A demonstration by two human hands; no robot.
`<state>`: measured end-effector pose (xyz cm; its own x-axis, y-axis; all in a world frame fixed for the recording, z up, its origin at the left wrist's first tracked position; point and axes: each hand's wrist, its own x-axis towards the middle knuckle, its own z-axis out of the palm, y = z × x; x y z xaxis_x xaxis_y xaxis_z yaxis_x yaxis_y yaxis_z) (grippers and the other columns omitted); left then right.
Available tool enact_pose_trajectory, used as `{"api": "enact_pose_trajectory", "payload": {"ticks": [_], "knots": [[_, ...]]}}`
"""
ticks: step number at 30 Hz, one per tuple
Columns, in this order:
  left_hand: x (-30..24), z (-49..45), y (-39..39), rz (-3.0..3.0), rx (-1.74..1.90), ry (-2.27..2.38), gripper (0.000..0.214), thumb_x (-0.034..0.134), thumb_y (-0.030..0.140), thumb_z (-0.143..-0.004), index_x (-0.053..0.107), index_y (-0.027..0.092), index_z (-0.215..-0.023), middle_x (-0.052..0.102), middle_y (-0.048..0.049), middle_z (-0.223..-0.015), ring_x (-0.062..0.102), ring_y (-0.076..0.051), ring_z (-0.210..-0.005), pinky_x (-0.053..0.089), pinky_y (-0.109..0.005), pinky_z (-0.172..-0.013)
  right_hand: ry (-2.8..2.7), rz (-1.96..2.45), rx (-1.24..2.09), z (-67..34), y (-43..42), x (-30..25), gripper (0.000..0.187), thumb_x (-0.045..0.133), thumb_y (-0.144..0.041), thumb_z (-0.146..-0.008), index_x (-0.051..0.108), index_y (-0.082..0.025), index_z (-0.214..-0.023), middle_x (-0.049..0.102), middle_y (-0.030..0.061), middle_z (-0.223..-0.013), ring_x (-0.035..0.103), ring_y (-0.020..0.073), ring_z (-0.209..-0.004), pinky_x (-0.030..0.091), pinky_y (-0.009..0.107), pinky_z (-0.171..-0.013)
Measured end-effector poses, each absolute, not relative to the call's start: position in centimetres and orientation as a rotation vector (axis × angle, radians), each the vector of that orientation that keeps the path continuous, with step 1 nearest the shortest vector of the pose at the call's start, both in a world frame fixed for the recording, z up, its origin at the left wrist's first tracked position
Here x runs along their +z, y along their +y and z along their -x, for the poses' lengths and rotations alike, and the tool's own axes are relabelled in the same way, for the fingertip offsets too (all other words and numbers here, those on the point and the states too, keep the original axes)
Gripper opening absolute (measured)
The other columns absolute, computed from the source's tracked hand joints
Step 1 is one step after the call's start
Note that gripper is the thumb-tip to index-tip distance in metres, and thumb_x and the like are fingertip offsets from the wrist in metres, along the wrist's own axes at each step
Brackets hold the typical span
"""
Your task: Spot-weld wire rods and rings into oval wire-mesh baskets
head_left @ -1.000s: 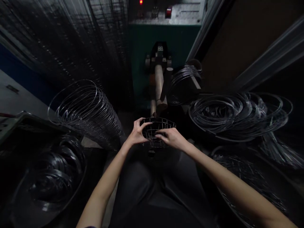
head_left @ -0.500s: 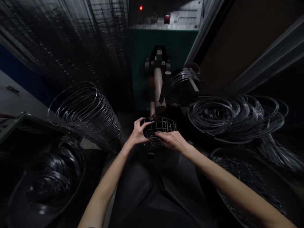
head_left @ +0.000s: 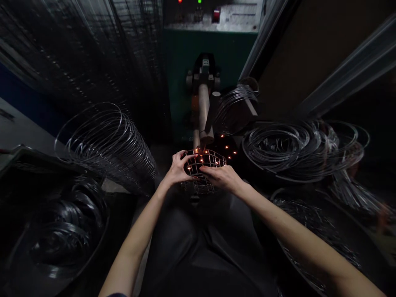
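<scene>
Between my hands is a round wire basket (head_left: 202, 181), its far rim at the tips of a spot welder (head_left: 204, 111). My left hand (head_left: 178, 168) grips the basket's left side, thumb and fingers spread around the wires. From the right, my right hand (head_left: 221, 175) holds the near wires with its fingers pressed together; the fingertips reach partly inside. Orange sparks (head_left: 227, 147) fly from the welder's tip, some over the basket and some to its right. The exact contact point at the electrode is partly hidden by the wires.
Tall stacked wire rings (head_left: 123, 144) stand at left, with wire coils (head_left: 62, 235) below them. A tub of wire rings (head_left: 278, 148) and a bin of short wires (head_left: 312, 222) lie at right. The control panel (head_left: 235, 16) shows red and green lights.
Sparks have appeared at the welder's tip, and a green light is now lit on the panel. Both hands keep hold of the basket. The view has shifted slightly.
</scene>
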<state>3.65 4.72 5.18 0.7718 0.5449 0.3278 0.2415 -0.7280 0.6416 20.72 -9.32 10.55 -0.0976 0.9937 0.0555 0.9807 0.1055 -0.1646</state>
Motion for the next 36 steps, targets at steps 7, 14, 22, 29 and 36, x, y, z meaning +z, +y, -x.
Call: {"api": "enact_pose_trajectory", "payload": {"ticks": [7, 14, 22, 29, 36], "knots": [[5.7, -3.7, 5.4, -2.346, 0.627, 0.588, 0.088, 0.09, 0.043, -0.046, 0.055, 0.028, -0.126, 0.032, -0.0111, -0.132, 0.033, -0.036, -0.127, 0.036, -0.055, -0.108, -2.186, 1.994, 0.138, -20.7, -9.2, 10.6, 0.035, 0.051, -0.023, -0.091, 0.063, -0.028, -0.123, 0.071, 0.0023, -0.111, 0.07, 0.018, -0.086, 0.049, 0.024, -0.064], [6.2, -3.5, 5.7, -2.341, 0.597, 0.566, 0.091, 0.09, 0.046, -0.045, 0.055, 0.029, -0.127, 0.033, -0.0106, -0.132, 0.034, -0.035, -0.127, 0.035, -0.056, -0.109, -2.138, 2.02, 0.117, -20.4, -9.3, 10.9, 0.031, 0.052, -0.028, -0.092, 0.066, -0.028, -0.119, 0.074, 0.0037, -0.102, 0.07, 0.0193, -0.083, 0.049, 0.025, -0.063], [5.7, -4.7, 6.6, -2.298, 0.624, 0.64, 0.092, 0.09, 0.047, -0.043, 0.055, 0.03, -0.126, 0.034, -0.0098, -0.131, 0.034, -0.035, -0.128, 0.035, -0.055, -0.108, -2.138, 2.164, 0.033, -21.0, -7.7, 11.1, 0.032, 0.049, -0.03, -0.093, 0.065, -0.03, -0.121, 0.074, 0.0039, -0.101, 0.071, 0.0201, -0.082, 0.049, 0.026, -0.065], [5.5, -5.9, 8.3, -2.32, 0.652, 0.656, 0.094, 0.092, 0.045, -0.041, 0.056, 0.029, -0.126, 0.036, -0.0102, -0.13, 0.037, -0.034, -0.125, 0.034, -0.055, -0.108, -2.08, 2.18, 0.031, -21.5, -6.6, 10.9, 0.032, 0.048, -0.032, -0.095, 0.064, -0.03, -0.122, 0.074, 0.0048, -0.102, 0.07, 0.0224, -0.085, 0.049, 0.028, -0.066], [5.2, -5.8, 8.3, -2.331, 0.664, 0.632, 0.09, 0.09, 0.047, -0.045, 0.055, 0.031, -0.126, 0.036, -0.0095, -0.131, 0.036, -0.033, -0.127, 0.034, -0.055, -0.109, -1.873, 1.934, 0.066, -22.8, -7.4, 8.7, 0.025, 0.053, -0.03, -0.092, 0.066, -0.026, -0.113, 0.069, 0.0039, -0.116, 0.066, 0.0186, -0.099, 0.05, 0.027, -0.079]]}}
